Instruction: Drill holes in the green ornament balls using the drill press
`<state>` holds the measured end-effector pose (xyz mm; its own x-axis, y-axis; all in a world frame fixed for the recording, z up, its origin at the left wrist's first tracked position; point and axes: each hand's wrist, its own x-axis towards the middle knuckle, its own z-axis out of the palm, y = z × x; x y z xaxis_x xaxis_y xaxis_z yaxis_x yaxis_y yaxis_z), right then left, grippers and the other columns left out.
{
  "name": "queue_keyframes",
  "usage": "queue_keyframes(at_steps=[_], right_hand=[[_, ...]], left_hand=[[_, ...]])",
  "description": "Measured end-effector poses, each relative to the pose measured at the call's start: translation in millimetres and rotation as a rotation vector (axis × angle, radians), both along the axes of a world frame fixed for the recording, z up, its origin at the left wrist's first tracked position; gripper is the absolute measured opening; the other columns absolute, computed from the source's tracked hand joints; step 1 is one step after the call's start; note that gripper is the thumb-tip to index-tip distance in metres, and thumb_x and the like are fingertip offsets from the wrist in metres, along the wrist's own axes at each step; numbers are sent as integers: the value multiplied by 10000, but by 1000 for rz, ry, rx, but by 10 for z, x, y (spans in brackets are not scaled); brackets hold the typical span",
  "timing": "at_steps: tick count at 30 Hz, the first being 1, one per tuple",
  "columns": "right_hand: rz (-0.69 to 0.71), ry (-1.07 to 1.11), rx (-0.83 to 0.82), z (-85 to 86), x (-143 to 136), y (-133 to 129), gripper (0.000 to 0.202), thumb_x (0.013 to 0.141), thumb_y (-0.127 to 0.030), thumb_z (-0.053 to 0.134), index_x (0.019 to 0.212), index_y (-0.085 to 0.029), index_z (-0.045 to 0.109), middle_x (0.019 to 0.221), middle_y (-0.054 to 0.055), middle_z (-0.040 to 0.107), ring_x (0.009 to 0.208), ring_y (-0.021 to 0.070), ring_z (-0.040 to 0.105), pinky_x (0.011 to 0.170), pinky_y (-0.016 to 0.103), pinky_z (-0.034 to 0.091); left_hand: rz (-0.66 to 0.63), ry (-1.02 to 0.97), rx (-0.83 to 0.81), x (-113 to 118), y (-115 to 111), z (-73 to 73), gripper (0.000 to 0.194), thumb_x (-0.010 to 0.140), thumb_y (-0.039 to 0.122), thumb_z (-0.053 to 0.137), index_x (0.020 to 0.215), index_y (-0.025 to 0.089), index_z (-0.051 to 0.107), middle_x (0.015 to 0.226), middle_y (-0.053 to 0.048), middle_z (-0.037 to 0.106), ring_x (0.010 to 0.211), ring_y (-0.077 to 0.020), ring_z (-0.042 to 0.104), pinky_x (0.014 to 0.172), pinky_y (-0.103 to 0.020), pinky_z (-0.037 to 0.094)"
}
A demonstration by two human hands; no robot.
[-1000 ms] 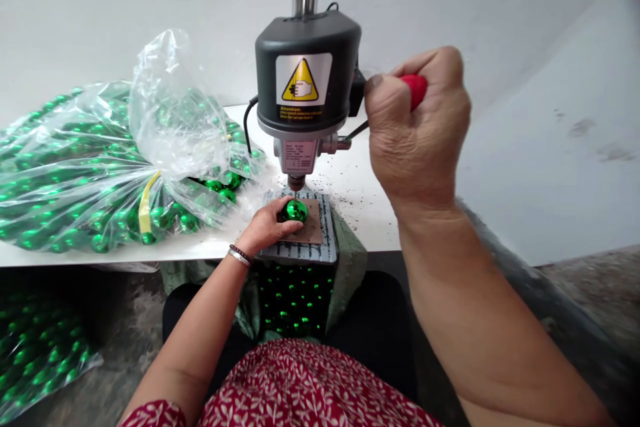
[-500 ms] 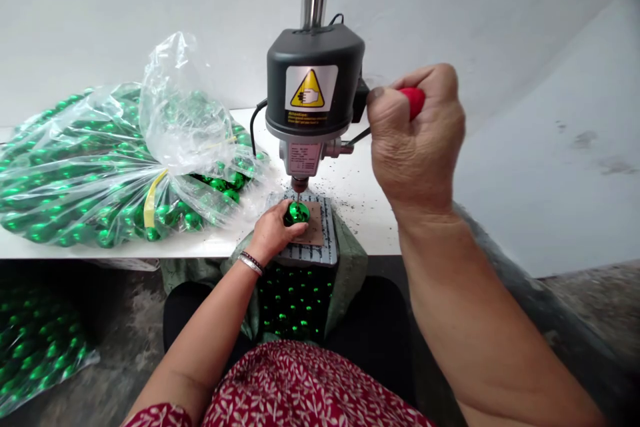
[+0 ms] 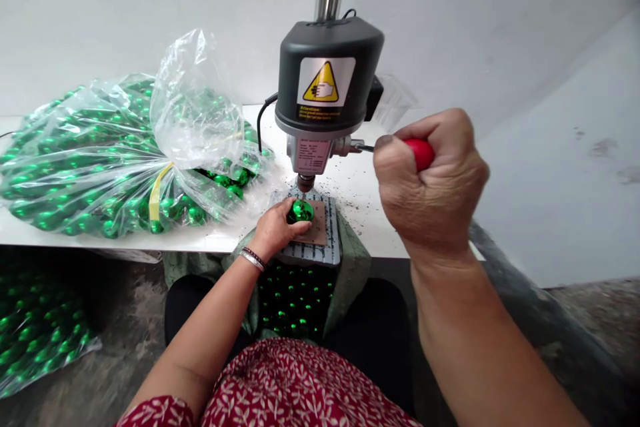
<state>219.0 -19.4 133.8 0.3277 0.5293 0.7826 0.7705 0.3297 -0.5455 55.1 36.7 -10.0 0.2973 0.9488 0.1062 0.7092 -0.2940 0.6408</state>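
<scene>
A bench drill press (image 3: 327, 80) with a warning label stands in front of me. My right hand (image 3: 430, 187) is wrapped round its feed lever, whose red knob (image 3: 419, 154) shows between thumb and fingers. Below the chuck (image 3: 305, 182), a thin drill bit points down onto a shiny green ball ornament (image 3: 302, 211); I cannot tell how deep the bit is in it. My left hand (image 3: 277, 228) grips that ball from the left side, thumb in front. Under the ball lies a brown board (image 3: 317, 230) on the grey slotted drill base (image 3: 333, 213).
A clear plastic bag (image 3: 100, 167) full of green balls, tied with a yellow strip (image 3: 157, 193), lies on the white table (image 3: 370, 220). Dark shavings are scattered round the base. More green balls (image 3: 295, 300) sit below it in green cloth (image 3: 353, 267). Another bag (image 3: 45, 327) lies lower left.
My right hand has moved down with the red-knobbed lever, and the chuck sits lower, closer to the ball. My left hand still holds the ball on the board. The view has shifted slightly.
</scene>
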Motion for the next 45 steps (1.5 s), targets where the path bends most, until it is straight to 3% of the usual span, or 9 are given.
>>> queue_keyframes(at_steps=[17, 25, 30, 33, 35, 38, 40, 42, 45], right_hand=[[-94, -43, 114, -372, -26, -14, 181, 858, -375, 480, 755, -227, 494, 615, -25, 510, 545, 95, 450, 552, 265, 385], [-124, -158, 232, -593, -12, -1, 50, 869, -279, 507, 843, -239, 524, 699, -30, 585, 599, 93, 524, 572, 244, 408], [-41, -163, 232, -772, -1, -45, 32, 841, -246, 533, 848, -227, 507, 708, -29, 580, 641, 92, 549, 616, 231, 436], [-39, -107, 227, -596, -8, -2, 77, 845, -286, 531, 831, -214, 508, 695, -26, 567, 617, 87, 527, 585, 227, 408], [-51, -57, 211, -300, -7, 98, 143, 854, -335, 511, 809, -199, 507, 653, -29, 525, 561, 78, 454, 535, 230, 350], [6, 105, -26, 211, 8, 310, 202, 848, -325, 507, 719, -185, 439, 577, -57, 412, 534, 59, 327, 538, 234, 282], [-16, 165, -155, 446, 18, 431, 219, 849, -279, 515, 684, -174, 415, 586, -65, 395, 568, 48, 309, 593, 236, 291], [-40, 197, -205, 548, 23, 504, 230, 845, -255, 527, 670, -168, 408, 589, -72, 382, 586, 43, 301, 623, 239, 292], [-52, 218, -174, 530, 22, 535, 226, 840, -248, 533, 672, -168, 405, 586, -78, 373, 590, 41, 300, 625, 237, 289]], left_hand=[[-13, -45, 5, -7, -23, -19, 482, 772, 394, 703, 1203, 198, 613, 1082, -67, 705, 973, -246, 651, 869, -342, 512], [-11, -89, 11, -8, -14, -57, 447, 758, 388, 721, 1161, 218, 631, 1087, -54, 713, 1030, -245, 647, 943, -348, 495], [9, -64, -1, -8, -12, -58, 508, 752, 410, 720, 1209, 213, 614, 1098, -63, 713, 1009, -249, 655, 913, -352, 507], [12, -78, -7, -2, -9, -58, 516, 744, 407, 722, 1208, 207, 617, 1080, -61, 716, 976, -241, 658, 886, -342, 510], [11, -114, -24, 5, -13, -50, 502, 739, 390, 722, 1195, 206, 623, 1051, -49, 719, 945, -225, 657, 863, -326, 511], [0, -198, -40, -1, -50, -17, 464, 725, 328, 726, 1159, 192, 632, 1000, -32, 717, 904, -206, 652, 841, -312, 512], [-31, -257, -43, -34, -101, 12, 458, 717, 287, 726, 1153, 188, 627, 1014, -28, 714, 919, -199, 651, 862, -313, 512], [-92, -286, -38, -99, -172, 35, 494, 714, 262, 725, 1189, 190, 612, 1106, -44, 703, 1006, -209, 645, 931, -333, 500], [-258, -236, -29, -250, -304, 56, 623, 682, 218, 733, 1285, 217, 574, 1293, -80, 643, 1198, -244, 582, 1072, -407, 428]])
